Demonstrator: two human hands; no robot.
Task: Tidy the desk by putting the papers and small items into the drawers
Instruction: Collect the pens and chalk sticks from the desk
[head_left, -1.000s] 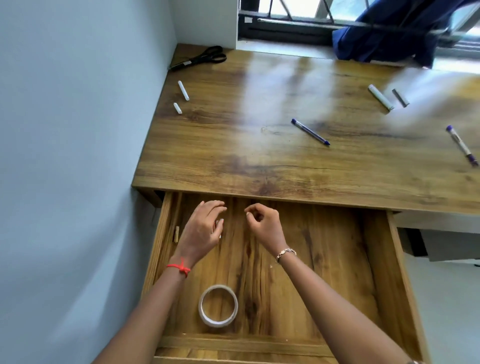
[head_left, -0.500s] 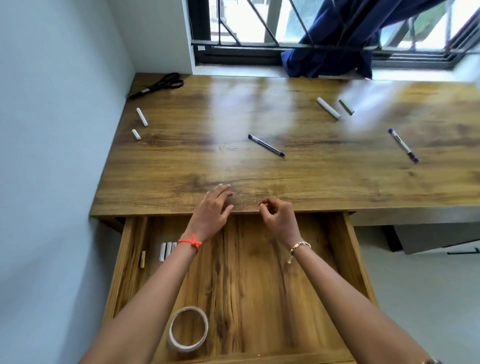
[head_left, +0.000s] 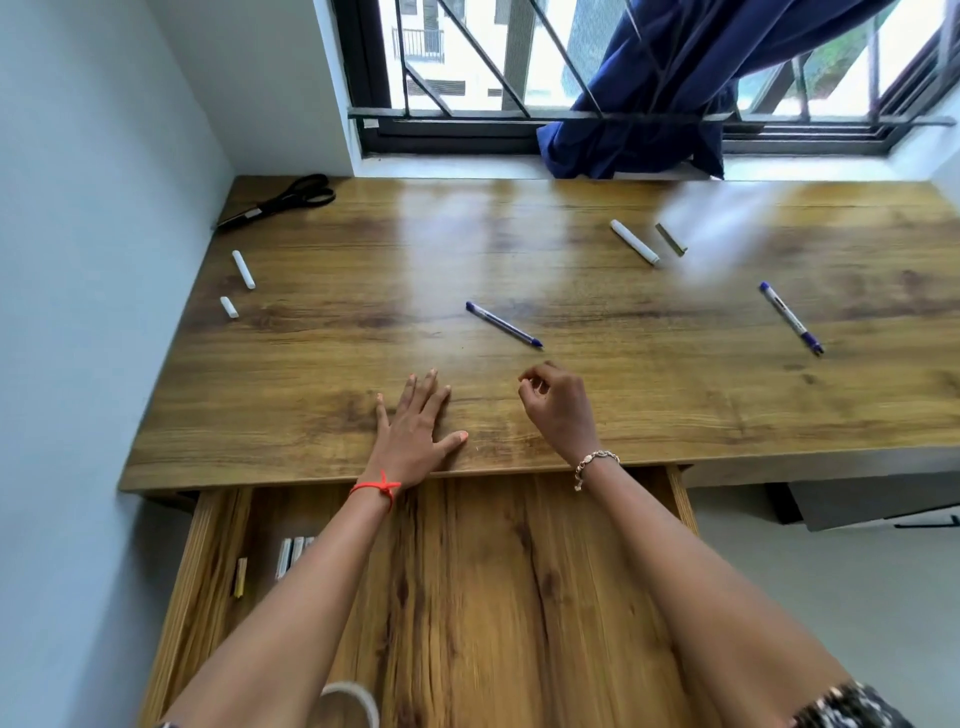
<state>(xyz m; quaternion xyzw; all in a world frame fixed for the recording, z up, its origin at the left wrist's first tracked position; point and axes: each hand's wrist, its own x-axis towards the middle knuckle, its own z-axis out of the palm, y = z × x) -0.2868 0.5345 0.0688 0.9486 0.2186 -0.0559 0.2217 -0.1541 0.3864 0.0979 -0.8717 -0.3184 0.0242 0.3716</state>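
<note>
My left hand (head_left: 415, 431) lies flat on the wooden desk (head_left: 571, 415) near its front edge, fingers straight. My right hand (head_left: 558, 405) hovers just right of it with fingers curled and nothing in them. A blue pen (head_left: 503, 325) lies just beyond my right hand. Another blue pen (head_left: 790, 317) lies at the far right. Below the desk the drawer (head_left: 493, 597) stands pulled out; it holds a tape roll (head_left: 358, 699), partly hidden by my left arm, small white sticks (head_left: 291, 556) and a yellowish stick (head_left: 240, 577).
Black scissors (head_left: 280, 200) lie at the desk's back left corner, two white sticks (head_left: 242, 268) (head_left: 228, 306) near the left wall. A white marker (head_left: 634, 241) and a small grey piece (head_left: 671, 239) lie at the back right. A blue curtain (head_left: 675, 93) hangs at the window.
Both hands rose out of the drawer and moved forward onto the desk top. The left hand flattened on the wood. The view tilted up toward the window.
</note>
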